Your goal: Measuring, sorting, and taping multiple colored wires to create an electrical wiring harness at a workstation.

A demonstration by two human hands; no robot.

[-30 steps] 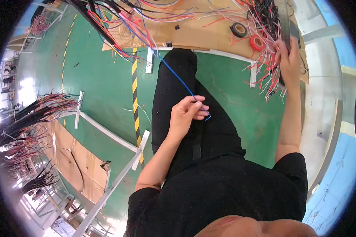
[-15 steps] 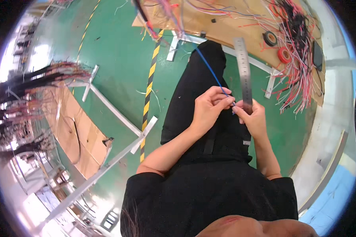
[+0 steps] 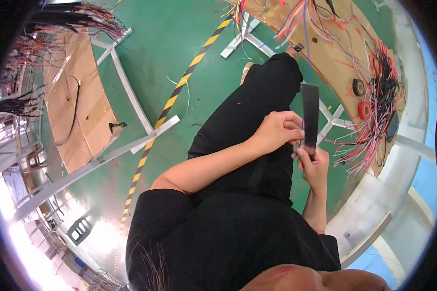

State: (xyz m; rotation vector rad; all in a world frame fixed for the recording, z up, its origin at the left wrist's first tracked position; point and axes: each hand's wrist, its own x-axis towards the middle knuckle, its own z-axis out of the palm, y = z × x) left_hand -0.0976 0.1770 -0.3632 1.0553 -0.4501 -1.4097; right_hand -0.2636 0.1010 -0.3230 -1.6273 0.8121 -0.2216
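My left hand [image 3: 279, 132] is closed, thumb and fingers pinched on a thin blue wire [image 3: 308, 53]. The wire runs up from there, passing close beside a flat steel ruler [image 3: 311, 114], toward the bunch of wires on the cardboard-topped bench. In my right hand [image 3: 315, 167] the ruler stands nearly upright, gripped at its lower end between thumb and fingers. The ruler's face now looks dark, and its markings cannot be made out. Both hands are close together above my black-trousered lap; the wire's lower end is partly hidden by my fingers.
On the cardboard bench top [image 3: 342, 43] lie a black tape roll [image 3: 358, 87], a red tape roll [image 3: 364, 109] and a large bundle of wires [image 3: 384, 82]. Another cardboard-topped bench [image 3: 85, 131] with wire bundles stands left. White metal legs [image 3: 131, 92] and striped floor tape [image 3: 172, 97] are between.
The view has swung, so the benches appear shifted. The ruler has turned, showing a dark face instead of its marked one, and is now alongside the blue wire. Both hands keep their holds.
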